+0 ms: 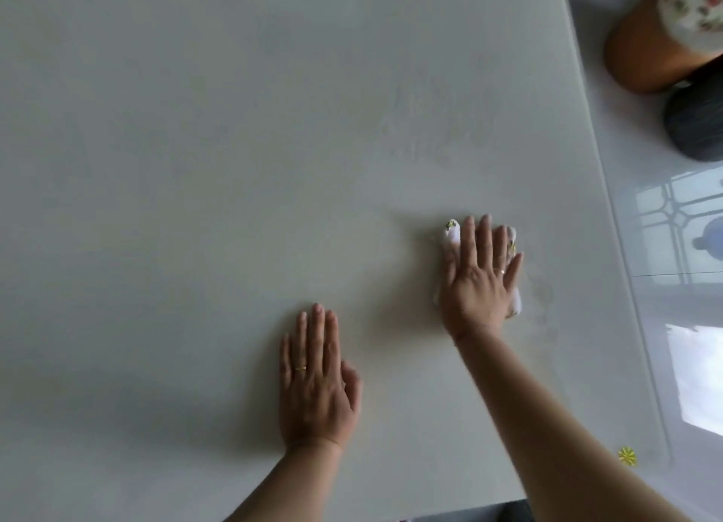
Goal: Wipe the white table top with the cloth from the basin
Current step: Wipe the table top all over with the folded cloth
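The white table top (195, 169) fills most of the view. My right hand (479, 279) lies flat with straight fingers on a small white cloth (450, 234), pressing it onto the table's right part. Only the cloth's edges show around the hand, with a small yellow print at its far corner. My left hand (317, 376) rests flat on the bare table, nearer to me and to the left of the cloth, fingers straight and together. Faint smears show on the surface beyond the cloth. The basin is out of view.
The table's right edge (610, 208) runs diagonally, with glossy pale floor (673, 306) beyond it. On the floor at the far right stand a brown stool with a floral seat (657, 40) and a dark round stool (696, 122).
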